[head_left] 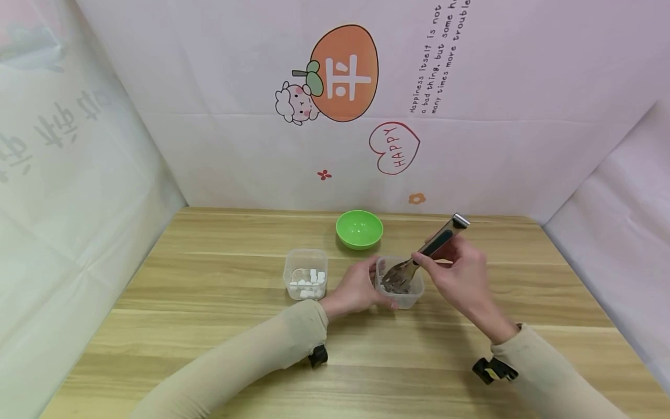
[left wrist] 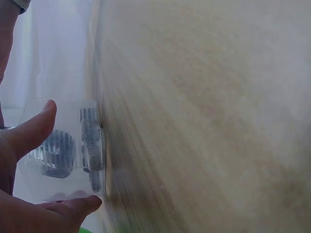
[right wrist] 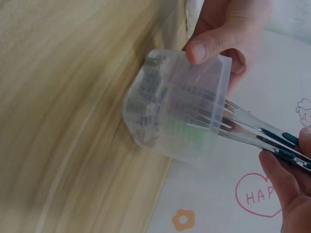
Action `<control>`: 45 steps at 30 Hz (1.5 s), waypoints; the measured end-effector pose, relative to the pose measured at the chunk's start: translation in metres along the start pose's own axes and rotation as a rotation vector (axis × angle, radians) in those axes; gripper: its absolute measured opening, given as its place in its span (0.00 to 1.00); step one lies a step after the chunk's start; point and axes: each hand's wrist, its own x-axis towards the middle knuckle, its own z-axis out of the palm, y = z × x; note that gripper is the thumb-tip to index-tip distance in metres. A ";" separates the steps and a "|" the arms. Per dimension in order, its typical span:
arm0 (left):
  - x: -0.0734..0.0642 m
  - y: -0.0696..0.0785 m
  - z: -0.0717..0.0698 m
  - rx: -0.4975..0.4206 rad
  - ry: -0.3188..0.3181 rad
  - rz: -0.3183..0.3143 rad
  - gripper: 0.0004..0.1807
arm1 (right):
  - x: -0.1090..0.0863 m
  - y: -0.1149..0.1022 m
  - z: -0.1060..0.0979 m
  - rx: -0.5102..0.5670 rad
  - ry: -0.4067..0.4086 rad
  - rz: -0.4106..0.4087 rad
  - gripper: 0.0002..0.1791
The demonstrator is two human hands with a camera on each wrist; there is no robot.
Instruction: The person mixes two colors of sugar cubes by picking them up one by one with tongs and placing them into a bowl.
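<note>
With thumb and fingers on its opposite sides, my left hand [head_left: 358,289] holds a clear plastic container [head_left: 406,302] on the table. Small greyish pieces [right wrist: 150,80] lie at its bottom; their kind is unclear. My right hand [head_left: 463,279] grips metal tongs [head_left: 439,240] with dark handle inlays. The tongs tilt down into the container, their slotted heads [head_left: 399,276] inside. In the right wrist view the two arms of the tongs [right wrist: 245,127] stand close together. From the left wrist view, whether the heads pinch a piece cannot be made out.
Left of my left hand stands a second clear container [head_left: 306,256] holding several small white pieces [head_left: 314,276]. A green bowl [head_left: 359,230] sits behind, near the back edge of the wooden table [head_left: 220,291]. A printed white cloth [head_left: 235,145] hangs behind the table.
</note>
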 end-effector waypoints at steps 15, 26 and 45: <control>0.000 0.000 -0.001 0.004 0.001 0.004 0.51 | 0.000 0.004 0.011 -0.027 -0.023 -0.019 0.15; 0.000 0.002 -0.002 0.003 -0.001 -0.006 0.51 | 0.001 0.002 0.013 -0.051 0.008 -0.049 0.14; -0.002 0.001 -0.001 0.004 0.004 -0.006 0.52 | 0.001 0.004 0.013 -0.058 -0.014 -0.066 0.15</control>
